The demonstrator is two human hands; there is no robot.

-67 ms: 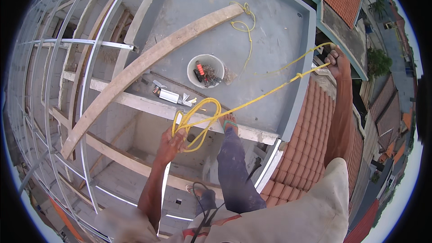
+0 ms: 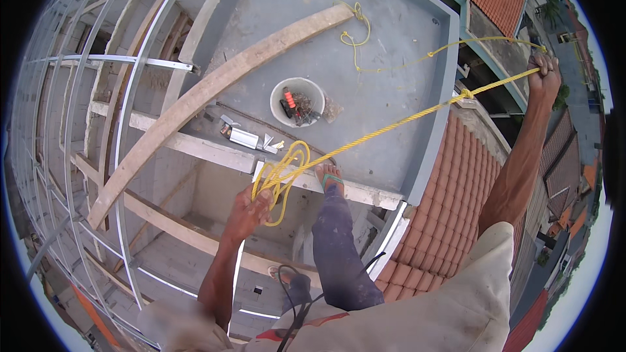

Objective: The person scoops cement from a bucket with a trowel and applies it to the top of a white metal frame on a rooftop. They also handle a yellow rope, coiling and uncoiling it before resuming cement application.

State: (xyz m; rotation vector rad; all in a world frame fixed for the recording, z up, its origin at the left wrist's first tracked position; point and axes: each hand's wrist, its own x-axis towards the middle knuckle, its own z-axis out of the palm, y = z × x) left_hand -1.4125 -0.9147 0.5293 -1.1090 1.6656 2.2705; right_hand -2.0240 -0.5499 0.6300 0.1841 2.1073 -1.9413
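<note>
My left hand (image 2: 251,207) is closed on several gathered loops of yellow rope (image 2: 385,128), above the gap beside the slab. From there the rope runs taut up to my right hand (image 2: 544,78), raised far out to the right with its fingers wrapped round it. A knot sits on the taut stretch, a little short of the right hand. Past that hand the rope bends back left in a slack arc over the grey slab. Its thin tail lies by the far end of a long wooden plank (image 2: 254,58).
A white bucket (image 2: 317,101) holding screws and an orange-handled tool stands on the grey slab (image 2: 385,32). Metal offcuts (image 2: 244,138) lie near its edge. Steel framing (image 2: 130,98) rises at left; orange roof tiles (image 2: 430,221) slope away at right. One sandalled foot (image 2: 330,176) rests on the edge.
My right hand has moved further out right and slightly up, drawing the rope along. The loops in my left hand have narrowed. The tail on the slab has shifted.
</note>
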